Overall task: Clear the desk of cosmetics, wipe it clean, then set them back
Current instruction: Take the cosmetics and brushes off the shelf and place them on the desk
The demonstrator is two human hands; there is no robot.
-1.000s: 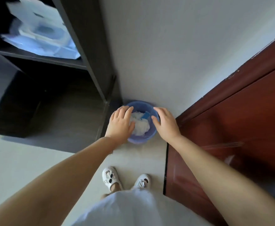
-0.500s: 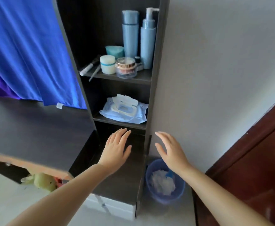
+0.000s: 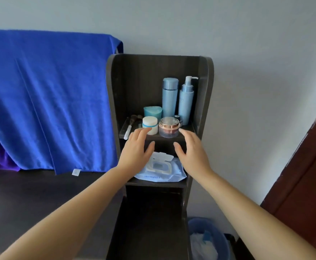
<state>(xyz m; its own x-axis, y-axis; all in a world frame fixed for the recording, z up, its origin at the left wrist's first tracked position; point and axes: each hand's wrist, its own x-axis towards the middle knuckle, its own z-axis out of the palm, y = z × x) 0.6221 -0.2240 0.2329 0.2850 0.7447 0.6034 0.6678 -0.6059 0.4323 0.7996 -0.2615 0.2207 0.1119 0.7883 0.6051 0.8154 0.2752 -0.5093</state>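
Since half a second ago both hands have risen from the lower shelf to the top one, and the view has tilted up with them.

At far left, a blue towel (image 3: 46,102) hangs against the pale wall, its hem reaching the dark bench (image 3: 41,199), whose surface is bare. Right of it stands a narrow dark shelf unit (image 3: 114,94) against the wall.

On its top shelf, left to right: two makeup brushes (image 3: 132,121), one white pen-like stick (image 3: 128,131), one teal cup (image 3: 152,111), one white jar (image 3: 150,124), one rose-gold jar (image 3: 169,126), and two tall pale-blue bottles (image 3: 170,96), the right one with a pump.

The left hand (image 3: 136,151) hovers in front of the white jar, fingers apart, holding nothing. The right hand (image 3: 191,149) hovers just right of the rose-gold jar, fingers apart and empty.

One wipes pack (image 3: 162,169) lies on the shelf below. One blue bin (image 3: 207,239) sits on the floor at lower right, beside a reddish-brown door (image 3: 307,175).
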